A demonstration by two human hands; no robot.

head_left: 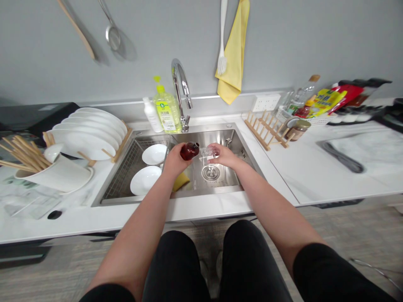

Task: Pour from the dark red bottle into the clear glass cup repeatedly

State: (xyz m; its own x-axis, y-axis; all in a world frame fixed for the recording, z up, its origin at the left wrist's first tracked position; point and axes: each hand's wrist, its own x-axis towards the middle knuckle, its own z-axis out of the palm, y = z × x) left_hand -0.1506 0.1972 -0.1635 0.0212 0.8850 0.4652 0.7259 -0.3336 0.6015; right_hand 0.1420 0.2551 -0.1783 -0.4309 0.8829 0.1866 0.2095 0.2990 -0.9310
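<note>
My left hand (174,162) is closed around a dark reddish-brown bottle (188,152) over the sink (229,179). The bottle lies tipped on its side, and its narrow neck points right. Facing it, my right hand (225,157) grips a small clear glass container (205,153), whose exact shape is blurred. The bottle's mouth is close to the glass; whether they touch I cannot tell. Below them shows the round drain (210,172). A yellow cloth or sponge (180,181) lies under my left forearm, partly hidden.
Left in the sink, a wire basket (118,184) holds white bowls (145,179). Behind stand the faucet (180,84), a dish soap bottle (166,111) and a white bottle (152,115). Plates (85,140) and a chopstick holder (59,174) are left; a wooden rack (262,134) and jar (299,131) right.
</note>
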